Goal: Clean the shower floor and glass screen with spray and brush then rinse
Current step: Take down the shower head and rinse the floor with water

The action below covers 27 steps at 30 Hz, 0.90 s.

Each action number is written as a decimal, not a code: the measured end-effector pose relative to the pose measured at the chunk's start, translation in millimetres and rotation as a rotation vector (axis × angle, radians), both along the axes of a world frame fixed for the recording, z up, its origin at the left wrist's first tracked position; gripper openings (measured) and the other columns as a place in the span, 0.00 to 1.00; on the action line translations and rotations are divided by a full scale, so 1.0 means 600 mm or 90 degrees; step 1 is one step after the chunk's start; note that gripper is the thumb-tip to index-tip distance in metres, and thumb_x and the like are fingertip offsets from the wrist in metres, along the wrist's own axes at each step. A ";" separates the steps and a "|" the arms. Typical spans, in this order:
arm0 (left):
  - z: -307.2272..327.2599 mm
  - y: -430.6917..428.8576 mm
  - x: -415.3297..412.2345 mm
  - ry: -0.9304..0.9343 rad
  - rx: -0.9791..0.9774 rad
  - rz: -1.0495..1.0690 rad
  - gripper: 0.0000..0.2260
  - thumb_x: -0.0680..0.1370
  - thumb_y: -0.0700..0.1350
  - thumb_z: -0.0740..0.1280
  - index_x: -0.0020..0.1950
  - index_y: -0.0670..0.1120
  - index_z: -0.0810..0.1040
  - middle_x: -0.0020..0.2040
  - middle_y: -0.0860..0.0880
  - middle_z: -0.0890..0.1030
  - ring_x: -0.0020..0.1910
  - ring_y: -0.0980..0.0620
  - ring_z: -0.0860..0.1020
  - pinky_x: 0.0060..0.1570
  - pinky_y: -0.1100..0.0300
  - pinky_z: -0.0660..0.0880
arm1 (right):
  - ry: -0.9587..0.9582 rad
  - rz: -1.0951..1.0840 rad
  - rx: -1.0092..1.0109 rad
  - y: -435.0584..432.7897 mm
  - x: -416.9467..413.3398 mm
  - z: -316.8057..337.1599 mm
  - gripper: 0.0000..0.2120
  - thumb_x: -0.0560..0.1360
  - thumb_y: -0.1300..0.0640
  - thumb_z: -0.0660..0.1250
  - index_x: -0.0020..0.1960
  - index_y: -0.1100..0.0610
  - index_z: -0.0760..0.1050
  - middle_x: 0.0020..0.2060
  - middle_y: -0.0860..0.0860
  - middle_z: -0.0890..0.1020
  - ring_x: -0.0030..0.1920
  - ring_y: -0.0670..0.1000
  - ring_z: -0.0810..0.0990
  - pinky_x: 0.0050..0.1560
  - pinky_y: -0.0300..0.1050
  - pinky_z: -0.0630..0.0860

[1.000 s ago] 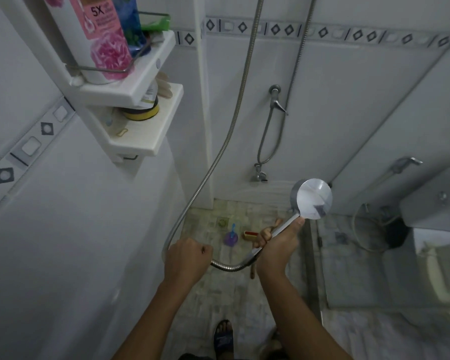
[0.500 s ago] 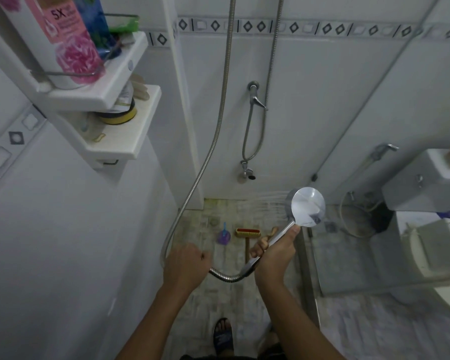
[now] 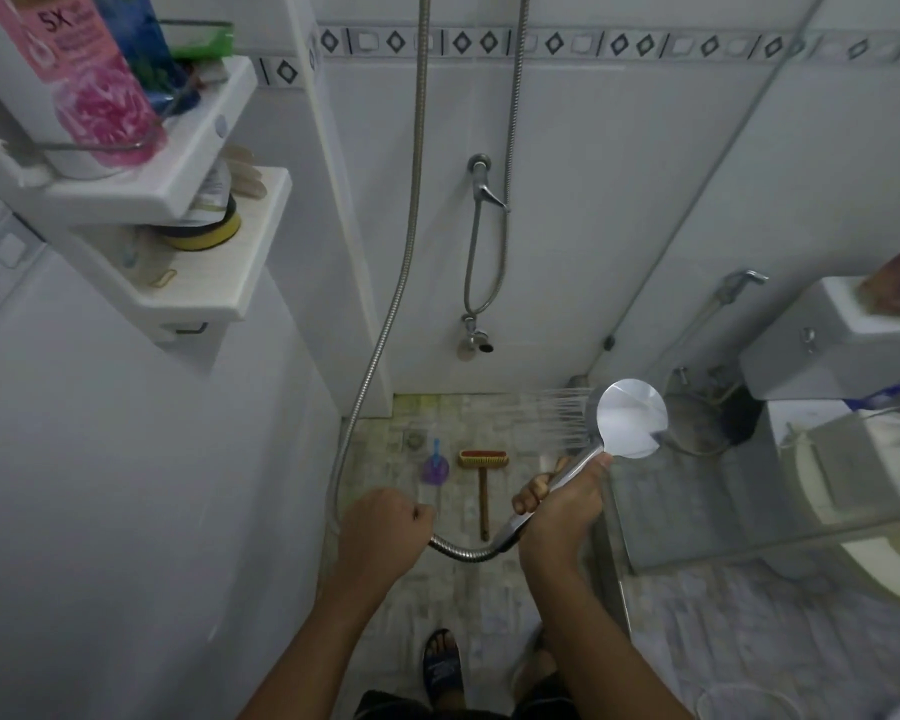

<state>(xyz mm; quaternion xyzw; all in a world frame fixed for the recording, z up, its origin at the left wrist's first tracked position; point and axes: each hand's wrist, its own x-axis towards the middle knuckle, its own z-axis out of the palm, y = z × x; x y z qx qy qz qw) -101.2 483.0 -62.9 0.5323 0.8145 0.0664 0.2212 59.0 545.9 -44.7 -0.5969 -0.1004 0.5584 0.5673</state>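
My right hand (image 3: 559,504) grips the handle of a chrome shower head (image 3: 630,418), whose round back faces me. Water jets spray from it to the left, over the shower floor (image 3: 437,579). My left hand (image 3: 383,532) is closed around the metal hose (image 3: 380,345), which loops between both hands. A wooden-handled scrub brush (image 3: 483,478) with a red and yellow head lies on the floor tiles. Beside it stands a small purple spray bottle (image 3: 434,467). The glass screen (image 3: 739,314) rises just right of the shower head.
Two white corner shelves (image 3: 198,163) with bottles jut out at upper left. A wall tap (image 3: 481,184) and lower valve sit on the back wall. A floor drain (image 3: 414,438) is near the bottle. Behind the glass stand a toilet and cistern (image 3: 832,345). My sandalled foot (image 3: 441,667) is below.
Water now sprays from the shower head, where none showed before. The view has tilted down, so more of the floor and brush show. Both hands keep their grip.
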 end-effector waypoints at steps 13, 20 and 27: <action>-0.008 0.044 0.055 0.010 -0.008 -0.108 0.22 0.79 0.50 0.63 0.26 0.46 0.65 0.25 0.51 0.67 0.28 0.51 0.71 0.30 0.57 0.63 | -0.019 -0.089 0.034 0.008 0.065 0.005 0.28 0.81 0.32 0.51 0.39 0.55 0.69 0.23 0.51 0.66 0.22 0.50 0.63 0.25 0.40 0.64; 0.002 0.050 0.061 0.002 -0.014 -0.103 0.22 0.78 0.50 0.63 0.26 0.46 0.64 0.28 0.48 0.72 0.31 0.49 0.74 0.31 0.57 0.66 | -0.008 -0.092 0.045 0.010 0.072 0.011 0.27 0.81 0.33 0.51 0.39 0.54 0.68 0.24 0.51 0.66 0.22 0.50 0.63 0.25 0.40 0.64; 0.009 0.052 0.058 0.004 -0.024 -0.103 0.22 0.78 0.50 0.62 0.27 0.44 0.63 0.29 0.48 0.71 0.36 0.45 0.79 0.33 0.55 0.68 | -0.014 -0.087 0.041 0.011 0.067 0.009 0.28 0.80 0.32 0.52 0.39 0.55 0.68 0.24 0.52 0.66 0.22 0.50 0.64 0.25 0.40 0.65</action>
